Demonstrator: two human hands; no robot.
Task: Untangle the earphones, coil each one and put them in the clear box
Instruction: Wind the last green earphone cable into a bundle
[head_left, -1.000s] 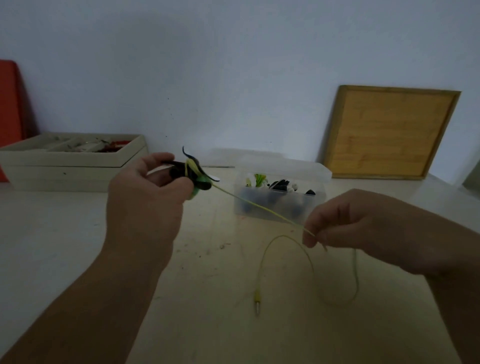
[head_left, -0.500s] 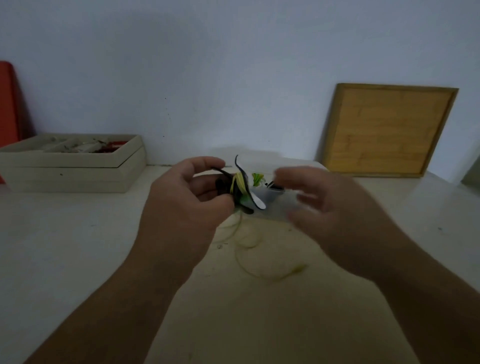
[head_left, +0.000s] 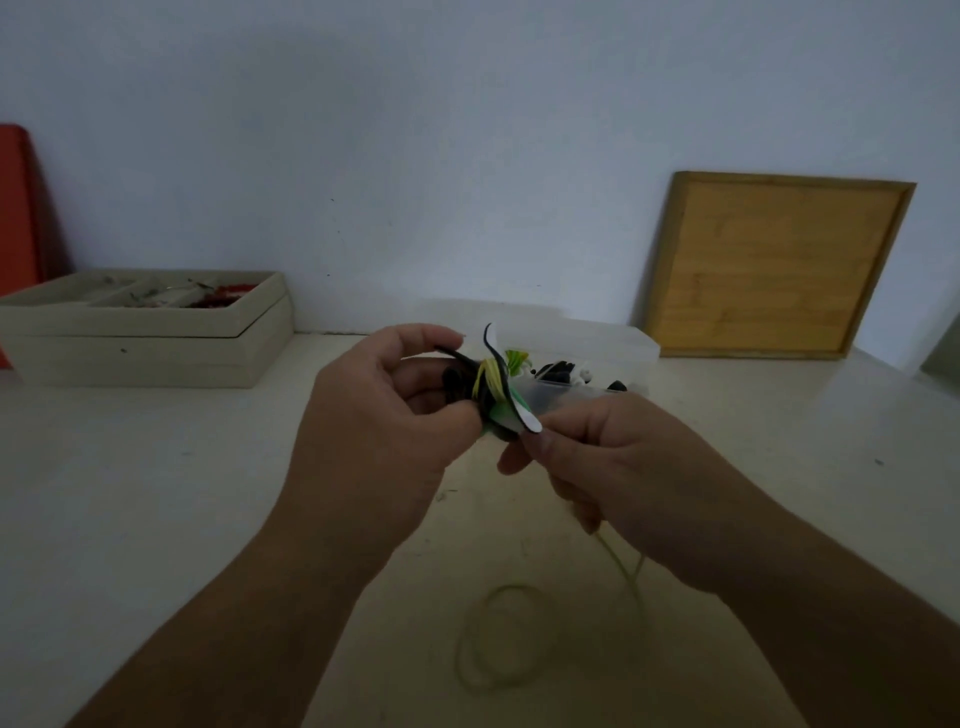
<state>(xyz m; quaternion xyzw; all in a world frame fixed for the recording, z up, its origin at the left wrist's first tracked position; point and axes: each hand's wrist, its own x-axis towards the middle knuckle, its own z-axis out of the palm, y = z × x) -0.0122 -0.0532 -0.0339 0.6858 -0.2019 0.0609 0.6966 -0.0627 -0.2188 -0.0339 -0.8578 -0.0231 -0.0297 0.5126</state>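
My left hand (head_left: 379, 421) grips a small bundle (head_left: 485, 387) of yellow-green earphone cable wound around a black and white strap with a green part. My right hand (head_left: 602, 457) meets it from the right, fingers curled, pinching the cable just below the strap's white tip. The loose yellow-green cable (head_left: 498, 644) hangs from under my right hand and lies in a loop on the table. Behind my hands stands the clear box (head_left: 623, 353), holding several black, white and green earphones.
A beige compartment box (head_left: 156, 338) with small items sits at the back left, with a red object (head_left: 15, 208) behind it. A wooden tray (head_left: 774, 270) leans on the wall at the back right. The pale table (head_left: 130, 519) spreads under my arms.
My right hand, pulling the cable taut out to the right a second ago, has swung in to the bundle. The free cable has dropped into a slack loop on the table.
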